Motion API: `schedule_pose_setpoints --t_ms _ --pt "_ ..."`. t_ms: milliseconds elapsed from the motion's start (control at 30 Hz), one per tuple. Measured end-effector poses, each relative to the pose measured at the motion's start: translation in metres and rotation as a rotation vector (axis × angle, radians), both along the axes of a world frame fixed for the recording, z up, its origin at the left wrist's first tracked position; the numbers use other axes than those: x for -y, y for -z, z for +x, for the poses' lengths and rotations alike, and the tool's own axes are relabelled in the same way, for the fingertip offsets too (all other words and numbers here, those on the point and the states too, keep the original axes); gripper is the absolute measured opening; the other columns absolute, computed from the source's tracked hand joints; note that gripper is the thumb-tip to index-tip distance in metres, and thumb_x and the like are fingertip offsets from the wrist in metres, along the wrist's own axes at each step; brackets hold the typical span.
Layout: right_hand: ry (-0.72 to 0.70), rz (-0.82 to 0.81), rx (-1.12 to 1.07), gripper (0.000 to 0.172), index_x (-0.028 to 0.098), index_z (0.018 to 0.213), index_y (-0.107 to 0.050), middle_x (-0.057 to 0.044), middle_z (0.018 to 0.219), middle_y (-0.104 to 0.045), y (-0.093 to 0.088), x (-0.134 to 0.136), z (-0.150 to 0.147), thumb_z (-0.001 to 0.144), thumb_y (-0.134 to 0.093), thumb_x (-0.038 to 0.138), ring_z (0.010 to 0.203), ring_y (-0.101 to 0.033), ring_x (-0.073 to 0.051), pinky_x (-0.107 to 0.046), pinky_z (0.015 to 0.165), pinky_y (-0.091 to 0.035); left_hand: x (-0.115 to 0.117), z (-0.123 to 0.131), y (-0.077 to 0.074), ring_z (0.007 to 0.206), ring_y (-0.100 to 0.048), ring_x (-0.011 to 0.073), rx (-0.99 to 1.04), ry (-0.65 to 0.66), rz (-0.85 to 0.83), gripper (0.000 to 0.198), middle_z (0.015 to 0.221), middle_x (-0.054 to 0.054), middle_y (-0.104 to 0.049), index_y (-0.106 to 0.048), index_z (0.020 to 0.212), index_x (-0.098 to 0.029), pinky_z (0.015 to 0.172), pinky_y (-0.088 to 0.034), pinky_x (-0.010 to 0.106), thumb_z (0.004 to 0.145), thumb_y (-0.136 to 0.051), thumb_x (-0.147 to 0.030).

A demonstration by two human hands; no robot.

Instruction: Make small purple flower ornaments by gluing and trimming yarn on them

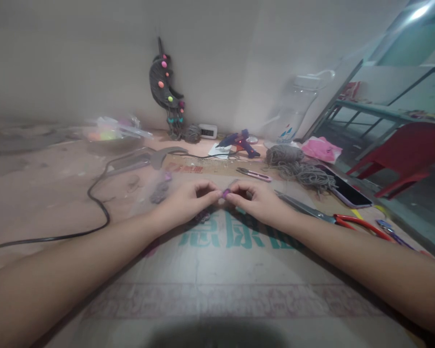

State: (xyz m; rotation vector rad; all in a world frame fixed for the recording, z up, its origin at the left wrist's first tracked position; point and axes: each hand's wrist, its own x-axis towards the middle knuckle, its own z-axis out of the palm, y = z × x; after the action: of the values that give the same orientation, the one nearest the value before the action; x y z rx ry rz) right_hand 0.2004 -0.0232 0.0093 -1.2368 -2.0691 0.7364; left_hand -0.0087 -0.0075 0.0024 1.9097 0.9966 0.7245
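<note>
Purple piece (225, 193) is pinched by left hand (200, 197) and right hand (253, 198); cardboard (224, 268) lies below, red chair (409, 150) beyond.

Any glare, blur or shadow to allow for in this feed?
Head view: glare around the bright light, top right; the plastic bag, left, looks smeared; shadow on the cardboard, bottom centre; the small purple piece too soft for detail.

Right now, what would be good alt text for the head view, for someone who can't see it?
A person's left hand and right hand pinch a small purple piece over printed cardboard. Nearby are scissors, grey yarn, a phone and a glue gun; a crescent ornament shows against the wall.
</note>
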Motion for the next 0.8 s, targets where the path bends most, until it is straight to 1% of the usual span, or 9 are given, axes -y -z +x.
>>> schedule_pose_setpoints --t_ms 67,200,300,400,467,533,600,700,800 --pt "0.000 -0.018 -0.008 0.023 0.017 0.078 -0.068 -0.002 0.076 -0.068 0.000 0.000 0.000 0.088 -0.059 0.035 0.070 -0.058 -0.014 -0.026 0.065 -0.044 -0.001 0.000 0.001 0.069 -0.060 0.0141 -0.003 0.003 -0.004 0.035 0.081 0.003 -0.070 -0.068 0.085 -0.017 0.063 -0.044 0.025 0.091 -0.054 -0.049" --pt "0.029 -0.022 -0.026 0.024 0.016 0.080 -0.068 -0.003 0.075 -0.068 0.000 0.001 0.000 0.089 -0.059 0.037 0.068 -0.057 -0.014 -0.026 0.063 -0.044 -0.003 -0.001 0.002 0.079 -0.064 0.0172 0.024 0.041 -0.010 0.039 0.086 0.005 -0.073 -0.071 0.088 -0.017 0.072 -0.048 0.028 0.092 -0.051 -0.051" --pt "0.010 -0.017 -0.049 0.023 0.016 0.080 -0.068 -0.003 0.076 -0.069 -0.001 0.001 0.000 0.088 -0.059 0.035 0.070 -0.060 -0.015 -0.026 0.066 -0.046 -0.002 0.000 0.002 0.076 -0.064 0.0167 0.036 0.023 -0.025 0.035 0.086 0.004 -0.073 -0.071 0.091 -0.018 0.069 -0.048 0.027 0.089 -0.056 -0.050" --pt "-0.007 -0.021 -0.089 0.026 0.017 0.078 -0.066 -0.002 0.073 -0.067 -0.001 0.001 0.000 0.091 -0.055 0.036 0.068 -0.060 -0.014 -0.026 0.065 -0.046 -0.002 0.000 0.003 0.072 -0.062 0.0156 0.054 0.001 -0.049 0.035 0.083 0.004 -0.070 -0.069 0.088 -0.017 0.065 -0.046 0.026 0.088 -0.057 -0.050" --pt "-0.005 -0.035 -0.140 0.027 0.017 0.081 -0.065 -0.001 0.070 -0.064 -0.001 0.002 0.001 0.093 -0.051 0.036 0.065 -0.059 -0.014 -0.026 0.062 -0.046 -0.002 0.000 0.003 0.073 -0.061 0.0151 0.074 -0.005 -0.065 0.034 0.082 0.004 -0.069 -0.067 0.087 -0.017 0.065 -0.045 0.026 0.089 -0.056 -0.049" --pt "0.009 -0.036 -0.175 0.023 0.017 0.087 -0.065 0.000 0.070 -0.063 0.002 0.002 0.001 0.093 -0.052 0.035 0.065 -0.060 -0.014 -0.026 0.063 -0.047 -0.002 0.000 0.004 0.073 -0.060 0.0148 0.086 -0.010 -0.075 0.033 0.082 0.004 -0.067 -0.065 0.086 -0.016 0.067 -0.045 0.026 0.090 -0.057 -0.049" --pt "0.031 -0.007 -0.174 0.018 0.018 0.090 -0.064 0.000 0.071 -0.062 0.005 0.001 0.003 0.093 -0.051 0.030 0.066 -0.060 -0.014 -0.026 0.064 -0.047 -0.002 0.001 0.006 0.074 -0.060 0.0149 0.104 -0.008 -0.088 0.033 0.082 0.004 -0.067 -0.064 0.087 -0.016 0.068 -0.045 0.027 0.090 -0.057 -0.048" --pt "0.061 0.094 -0.130 0.020 0.019 0.090 -0.063 0.000 0.072 -0.060 0.009 0.000 0.006 0.093 -0.043 0.018 0.067 -0.058 -0.014 -0.026 0.064 -0.046 -0.004 0.002 0.008 0.072 -0.059 0.0146 0.162 -0.011 -0.122 0.035 0.079 0.003 -0.065 -0.061 0.085 -0.017 0.068 -0.046 0.027 0.090 -0.056 -0.052" --pt "0.060 0.218 -0.076 0.026 0.019 0.085 -0.062 -0.001 0.076 -0.061 0.010 -0.002 0.009 0.084 -0.040 0.005 0.071 -0.057 -0.015 -0.026 0.067 -0.045 -0.006 0.003 0.008 0.072 -0.059 0.0153 0.180 -0.040 -0.111 0.034 0.077 0.003 -0.065 -0.060 0.082 -0.017 0.069 -0.046 0.027 0.088 -0.059 -0.051"
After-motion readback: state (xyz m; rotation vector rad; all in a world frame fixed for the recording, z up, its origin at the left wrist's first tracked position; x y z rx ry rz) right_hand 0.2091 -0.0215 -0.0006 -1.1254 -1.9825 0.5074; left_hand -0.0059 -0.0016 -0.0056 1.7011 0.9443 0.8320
